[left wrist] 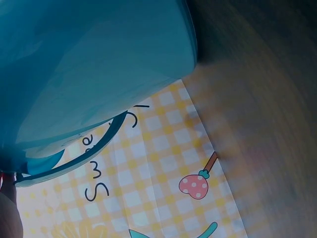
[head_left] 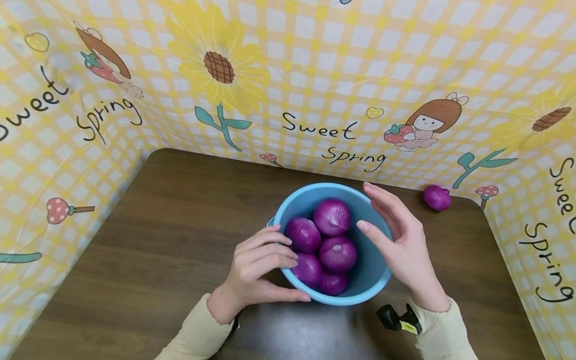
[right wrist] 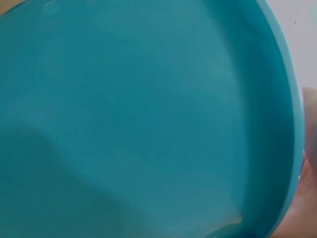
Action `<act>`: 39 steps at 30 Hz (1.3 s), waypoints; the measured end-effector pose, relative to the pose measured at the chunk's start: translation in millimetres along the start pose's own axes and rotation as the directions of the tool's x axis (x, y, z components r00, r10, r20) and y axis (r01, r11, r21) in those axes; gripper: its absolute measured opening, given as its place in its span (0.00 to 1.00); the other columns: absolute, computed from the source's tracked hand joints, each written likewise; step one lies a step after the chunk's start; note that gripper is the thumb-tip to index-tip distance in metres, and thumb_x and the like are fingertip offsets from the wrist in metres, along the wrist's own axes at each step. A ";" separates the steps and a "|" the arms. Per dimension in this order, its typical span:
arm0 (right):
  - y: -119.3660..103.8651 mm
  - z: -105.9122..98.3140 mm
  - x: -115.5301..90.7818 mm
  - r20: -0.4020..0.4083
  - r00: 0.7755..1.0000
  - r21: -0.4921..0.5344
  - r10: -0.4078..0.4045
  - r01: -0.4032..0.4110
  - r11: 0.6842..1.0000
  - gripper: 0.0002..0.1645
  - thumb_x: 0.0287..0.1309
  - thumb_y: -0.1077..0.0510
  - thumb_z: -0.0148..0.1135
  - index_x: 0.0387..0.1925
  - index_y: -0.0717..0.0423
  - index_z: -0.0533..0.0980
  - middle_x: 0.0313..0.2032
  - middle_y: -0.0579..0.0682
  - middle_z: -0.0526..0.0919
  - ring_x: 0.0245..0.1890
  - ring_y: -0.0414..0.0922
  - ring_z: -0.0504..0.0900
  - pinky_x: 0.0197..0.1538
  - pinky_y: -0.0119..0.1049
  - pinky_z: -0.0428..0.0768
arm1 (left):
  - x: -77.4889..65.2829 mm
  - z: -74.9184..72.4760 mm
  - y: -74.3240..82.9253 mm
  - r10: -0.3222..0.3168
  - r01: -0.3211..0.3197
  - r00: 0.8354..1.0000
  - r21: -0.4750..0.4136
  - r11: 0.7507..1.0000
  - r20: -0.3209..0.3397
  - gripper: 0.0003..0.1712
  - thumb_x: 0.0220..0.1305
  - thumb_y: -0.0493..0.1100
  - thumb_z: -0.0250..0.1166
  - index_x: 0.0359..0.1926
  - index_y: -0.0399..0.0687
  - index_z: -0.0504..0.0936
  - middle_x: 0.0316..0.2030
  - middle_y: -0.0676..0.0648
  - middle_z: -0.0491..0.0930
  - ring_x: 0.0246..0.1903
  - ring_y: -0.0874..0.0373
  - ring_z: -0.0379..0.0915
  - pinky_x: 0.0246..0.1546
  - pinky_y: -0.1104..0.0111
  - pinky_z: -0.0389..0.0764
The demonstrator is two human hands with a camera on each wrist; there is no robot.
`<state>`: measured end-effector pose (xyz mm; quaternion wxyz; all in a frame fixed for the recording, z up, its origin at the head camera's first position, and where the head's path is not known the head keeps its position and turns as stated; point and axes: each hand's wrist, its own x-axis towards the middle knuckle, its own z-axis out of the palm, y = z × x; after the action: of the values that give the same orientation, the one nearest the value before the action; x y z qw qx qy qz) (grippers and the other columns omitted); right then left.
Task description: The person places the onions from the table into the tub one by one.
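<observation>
A light-blue bucket (head_left: 330, 300) stands on the table with several red onions (head_left: 332, 217) inside it. On its left side my left hand (head_left: 258, 267) holds the rim, fingers hooked over the edge and thumb along the front. My right hand (head_left: 405, 240) is at the right rim, its thumb reaching over the inside and its fairly straight fingers spread outside. The bucket's wall (left wrist: 99, 64) and handle (left wrist: 79, 161) show in the left wrist view. The right wrist view is mostly filled by the bucket (right wrist: 148, 109), with part of the right hand (right wrist: 302, 208) past the rim.
A single red onion (head_left: 436, 198) lies at the table's back right corner. The brown wooden table (head_left: 180, 225) is walled on the left, back and right by a yellow checked cloth (head_left: 315, 65). A black wrist device (head_left: 398, 318) sits by the right sleeve.
</observation>
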<state>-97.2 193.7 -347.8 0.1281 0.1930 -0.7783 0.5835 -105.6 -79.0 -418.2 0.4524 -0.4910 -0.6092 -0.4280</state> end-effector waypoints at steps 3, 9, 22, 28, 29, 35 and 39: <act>-0.3 -0.5 0.0 -0.003 1.000 -0.003 -0.003 0.003 1.000 0.36 0.58 0.76 0.67 0.68 0.58 0.73 0.67 0.56 0.73 0.68 0.51 0.70 0.68 0.38 0.69 | 0.0 0.0 -0.4 0.000 0.000 1.000 0.000 1.000 0.000 0.29 0.45 0.62 0.83 0.27 0.42 0.85 0.29 0.47 0.86 0.34 0.48 0.83 0.57 0.51 0.80; -0.6 -2.1 -1.3 -0.017 1.000 0.004 -0.004 0.004 1.000 0.35 0.59 0.76 0.66 0.68 0.60 0.73 0.67 0.57 0.73 0.67 0.52 0.71 0.69 0.39 0.69 | -1.0 -0.1 0.7 -0.013 0.013 1.000 -0.003 1.000 0.005 0.29 0.46 0.63 0.82 0.27 0.42 0.84 0.29 0.47 0.86 0.34 0.48 0.83 0.57 0.51 0.80; 1.5 -6.6 -2.2 -0.039 0.999 0.115 0.003 0.002 0.993 0.32 0.61 0.78 0.62 0.67 0.64 0.72 0.67 0.60 0.72 0.68 0.56 0.70 0.70 0.43 0.68 | -2.1 -0.4 1.2 -0.024 0.024 1.000 -0.003 1.000 0.018 0.29 0.46 0.63 0.82 0.28 0.42 0.85 0.30 0.47 0.86 0.34 0.47 0.83 0.57 0.51 0.79; 2.5 -8.8 -2.9 -0.054 0.999 0.121 0.006 0.001 0.993 0.32 0.62 0.77 0.61 0.67 0.65 0.71 0.67 0.61 0.72 0.67 0.56 0.70 0.68 0.41 0.69 | -2.5 -0.7 1.0 -0.023 0.023 1.000 -0.003 1.000 0.018 0.29 0.45 0.63 0.82 0.28 0.42 0.85 0.30 0.47 0.86 0.34 0.47 0.83 0.56 0.50 0.80; 2.6 -9.3 -3.0 -0.057 0.998 0.121 0.008 -0.001 0.993 0.32 0.62 0.77 0.61 0.67 0.65 0.71 0.67 0.61 0.72 0.67 0.56 0.70 0.68 0.41 0.69 | -2.5 -0.7 1.0 -0.022 0.022 1.000 -0.002 1.000 0.017 0.29 0.45 0.63 0.82 0.28 0.42 0.85 0.30 0.47 0.86 0.34 0.47 0.83 0.56 0.50 0.80; 3.1 -13.1 -4.0 -0.072 0.997 0.130 0.006 0.003 0.991 0.31 0.63 0.76 0.60 0.68 0.66 0.71 0.67 0.62 0.72 0.66 0.55 0.72 0.67 0.40 0.71 | -2.7 -0.8 1.1 -0.024 0.024 1.000 -0.003 1.000 0.019 0.29 0.45 0.63 0.82 0.28 0.43 0.85 0.30 0.47 0.86 0.34 0.47 0.83 0.55 0.49 0.81; 3.9 -15.6 -3.5 -0.082 0.996 0.151 -0.024 0.036 0.988 0.29 0.64 0.76 0.57 0.67 0.68 0.71 0.66 0.64 0.73 0.65 0.53 0.74 0.67 0.38 0.72 | -3.0 -0.8 1.3 -0.025 0.025 0.999 -0.001 1.000 0.020 0.29 0.45 0.63 0.82 0.28 0.43 0.85 0.30 0.47 0.86 0.34 0.48 0.83 0.55 0.49 0.81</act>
<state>-96.2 210.2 -348.1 0.1527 0.1903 -0.7226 0.6467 -103.9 -80.3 -420.9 0.4404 -0.4881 -0.6194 -0.4291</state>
